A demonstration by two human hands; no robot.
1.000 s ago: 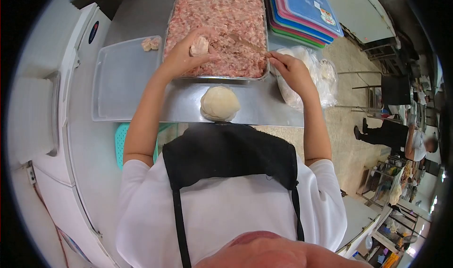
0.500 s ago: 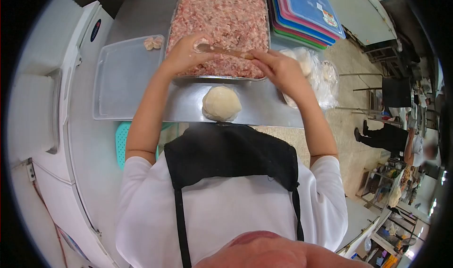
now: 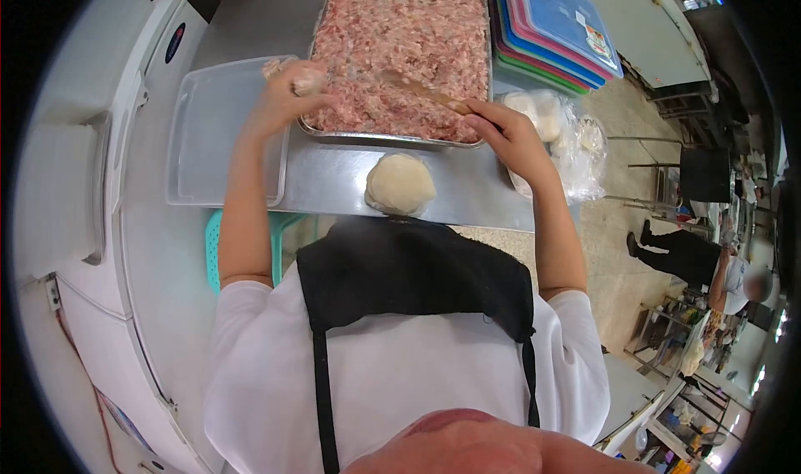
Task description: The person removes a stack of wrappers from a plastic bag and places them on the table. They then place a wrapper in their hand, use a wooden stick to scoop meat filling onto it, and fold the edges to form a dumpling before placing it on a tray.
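My left hand (image 3: 284, 98) is closed around a small pale dumpling (image 3: 309, 80), over the gap between the clear plastic container (image 3: 225, 153) and the meat tray. Its fingers partly cover the dumpling. My right hand (image 3: 505, 132) grips the handle end of a flat wooden spatula (image 3: 434, 96), whose far end lies on the minced meat (image 3: 400, 32). The meat fills a large metal tray (image 3: 392, 138). Close to my apron, a pale rounded pile of dough (image 3: 400, 184), seemingly thin wrappers, sits on the steel table. One or more dumplings (image 3: 272, 68) show at the container's far corner, beside my fingers.
Several coloured plastic lids (image 3: 555, 23) are stacked right of the tray. Plastic bags with pale dough (image 3: 576, 140) lie below them. A turquoise basket (image 3: 214, 249) is under the table edge. A white appliance (image 3: 158, 65) stands left. Another person (image 3: 701, 253) is far right.
My left hand has moved left from over the meat to the container's edge, its fingers now closed round the dumpling. The spatula has separated from it and dropped onto the meat.
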